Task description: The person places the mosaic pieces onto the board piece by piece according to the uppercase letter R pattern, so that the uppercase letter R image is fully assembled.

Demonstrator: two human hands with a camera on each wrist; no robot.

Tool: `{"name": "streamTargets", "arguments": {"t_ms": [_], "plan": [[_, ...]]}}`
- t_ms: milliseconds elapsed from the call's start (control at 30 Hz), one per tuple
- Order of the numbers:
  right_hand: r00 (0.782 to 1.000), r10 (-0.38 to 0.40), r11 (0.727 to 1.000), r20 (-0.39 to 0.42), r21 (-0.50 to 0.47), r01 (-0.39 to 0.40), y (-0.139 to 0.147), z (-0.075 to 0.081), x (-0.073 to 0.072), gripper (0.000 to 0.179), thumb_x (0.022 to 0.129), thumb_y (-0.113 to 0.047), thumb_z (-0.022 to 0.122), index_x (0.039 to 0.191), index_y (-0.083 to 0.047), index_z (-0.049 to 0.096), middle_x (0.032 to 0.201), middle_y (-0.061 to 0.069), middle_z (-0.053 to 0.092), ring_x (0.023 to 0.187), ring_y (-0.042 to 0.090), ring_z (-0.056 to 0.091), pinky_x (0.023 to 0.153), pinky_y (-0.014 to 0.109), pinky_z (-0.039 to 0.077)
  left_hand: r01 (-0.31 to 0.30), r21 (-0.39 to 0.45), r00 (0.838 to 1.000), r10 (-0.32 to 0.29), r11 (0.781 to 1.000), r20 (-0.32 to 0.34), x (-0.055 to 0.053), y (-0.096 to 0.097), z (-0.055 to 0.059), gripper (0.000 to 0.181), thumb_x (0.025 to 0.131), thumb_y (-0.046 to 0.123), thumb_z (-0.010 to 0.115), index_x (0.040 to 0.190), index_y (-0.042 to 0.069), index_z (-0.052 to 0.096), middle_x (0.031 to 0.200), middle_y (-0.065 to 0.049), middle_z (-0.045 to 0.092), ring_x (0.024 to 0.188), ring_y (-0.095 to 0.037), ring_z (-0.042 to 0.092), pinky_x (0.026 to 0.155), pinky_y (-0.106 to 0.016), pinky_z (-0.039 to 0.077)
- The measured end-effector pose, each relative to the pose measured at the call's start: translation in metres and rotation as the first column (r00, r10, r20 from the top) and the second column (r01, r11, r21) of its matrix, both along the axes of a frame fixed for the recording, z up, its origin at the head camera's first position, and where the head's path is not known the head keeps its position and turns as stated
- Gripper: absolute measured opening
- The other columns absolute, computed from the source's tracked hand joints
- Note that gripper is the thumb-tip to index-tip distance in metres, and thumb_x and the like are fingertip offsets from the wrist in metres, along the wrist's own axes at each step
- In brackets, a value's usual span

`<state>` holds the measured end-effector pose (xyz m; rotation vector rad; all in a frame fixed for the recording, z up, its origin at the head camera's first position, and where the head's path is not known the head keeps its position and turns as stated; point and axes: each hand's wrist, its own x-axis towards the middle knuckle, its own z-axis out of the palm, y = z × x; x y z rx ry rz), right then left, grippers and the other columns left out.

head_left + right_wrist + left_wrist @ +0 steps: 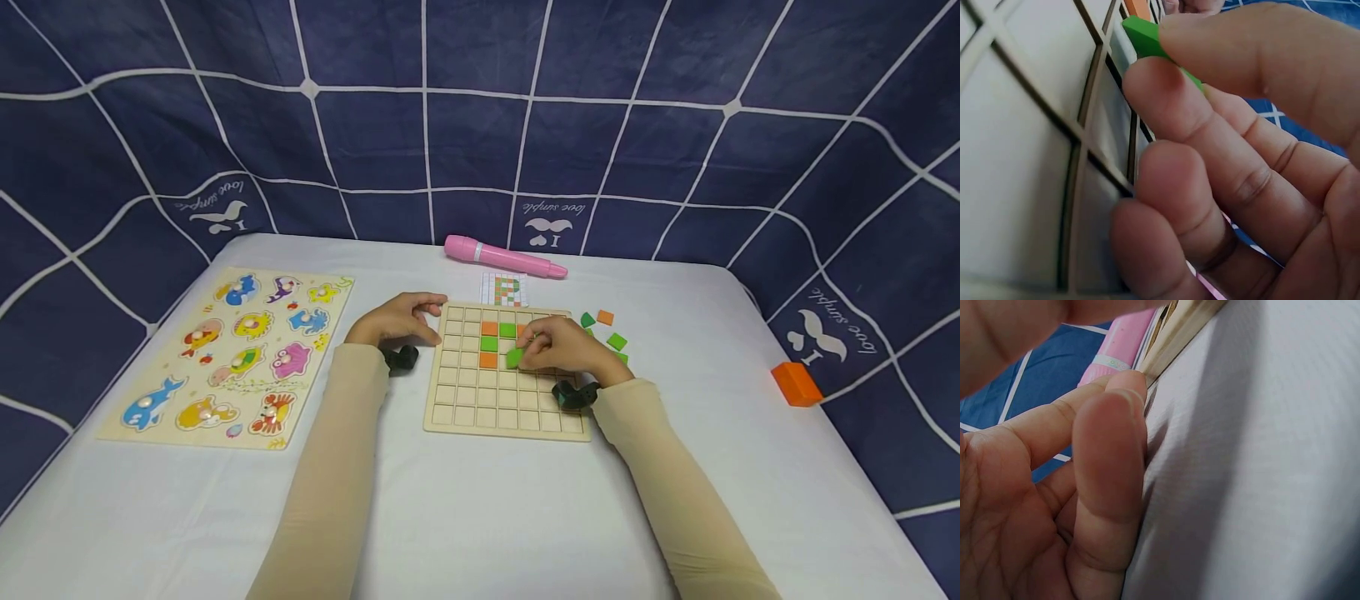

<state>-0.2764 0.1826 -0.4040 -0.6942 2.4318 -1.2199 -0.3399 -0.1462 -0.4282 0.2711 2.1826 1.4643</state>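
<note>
Board (465,396) lies flat before me; my left hand (401,321), relaxed with thumb apart, is at its left edge, perhaps for steadying. My right hand (558,346) pinches one green tile (513,358), tilted just over the board, probably for careful control.

Clad in long, close-fitting beige sleeves (330,475), plain and lightly creased. Fitted with small, black, irregularly shaped wrist cameras (575,395). Bare at both hands (558,343).
</note>
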Motion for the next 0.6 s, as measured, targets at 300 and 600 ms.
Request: {"name": "streamTargets", "arguments": {"t_ms": [300, 600], "plan": [[0.999, 0.023, 0.999, -0.038, 0.043, -0.021, -0.0090, -0.0018, 0.0000, 0.018, 0.090, -0.003, 0.082, 0.106, 0.002, 0.075, 0.083, -0.001, 0.075, 0.073, 0.010, 0.063, 0.080, 0.028, 0.052, 0.010, -0.004, 1.000, -0.010, 1.000, -0.016, -0.0006, -0.0001, -0.0002, 0.090, 0.081, -0.010, 0.084, 0.162, 0.002, 0.047, 0.130, -0.013, 0.053, 0.085, -0.016, 0.050, 0.070, -0.019, 0.046], [0.999, 0.002, 0.996, -0.037, 0.087, 0.001, -0.0111, -0.0037, -0.0003, 0.015, 0.089, -0.003, 0.082, 0.102, 0.000, 0.075, 0.081, -0.002, 0.071, 0.072, 0.010, 0.061, 0.076, 0.026, 0.051, -0.004, 0.012, 1.000, 0.004, 1.000, 0.010, -0.0008, -0.0003, 0.0000, 0.091, 0.081, -0.012, 0.084, 0.162, 0.002, 0.047, 0.130, -0.013, 0.053, 0.085, -0.016, 0.050, 0.068, -0.018, 0.048]]}}
